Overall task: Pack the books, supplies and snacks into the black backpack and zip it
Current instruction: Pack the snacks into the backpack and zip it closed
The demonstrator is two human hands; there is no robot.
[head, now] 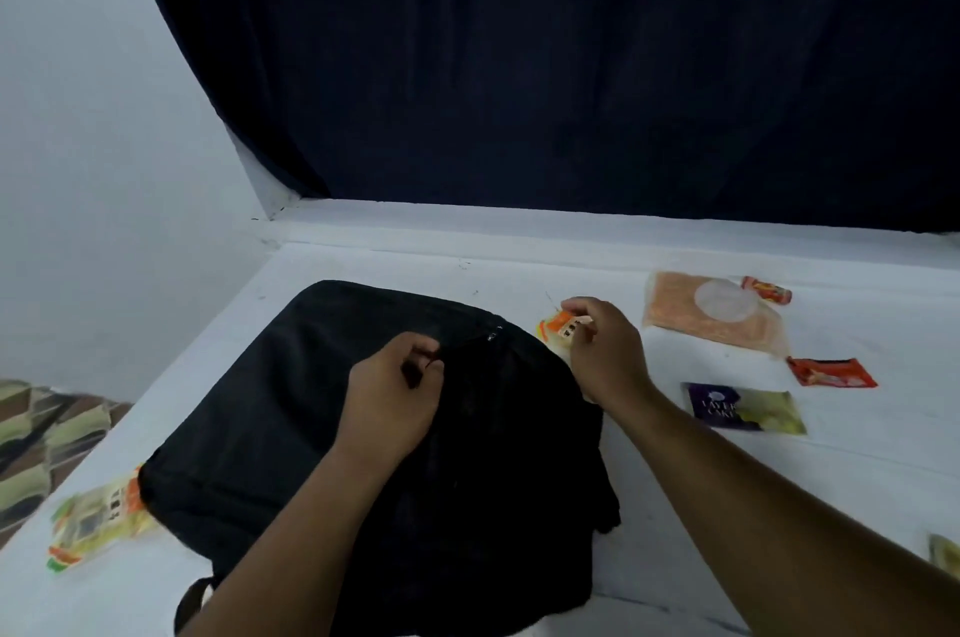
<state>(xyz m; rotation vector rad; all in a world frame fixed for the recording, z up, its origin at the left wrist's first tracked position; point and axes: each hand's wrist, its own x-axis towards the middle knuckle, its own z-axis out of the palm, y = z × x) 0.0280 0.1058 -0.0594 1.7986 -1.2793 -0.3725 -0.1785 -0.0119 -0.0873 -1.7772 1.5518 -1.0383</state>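
A dark navy curtain point(571, 65) hangs beyond the hands, a pale wall point(78, 143) stands to their left, above a white surface point(519, 252).

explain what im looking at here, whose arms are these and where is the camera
There is no machine: a person wears a camera on the head, looking down at their own two bare arms. The left hand pinches the fabric of a black backpack lying on a white surface. The right hand grips an orange snack packet beside the bag. Still lying out: a purple cake packet, a red packet, a pink pouch and another orange packet at the left.
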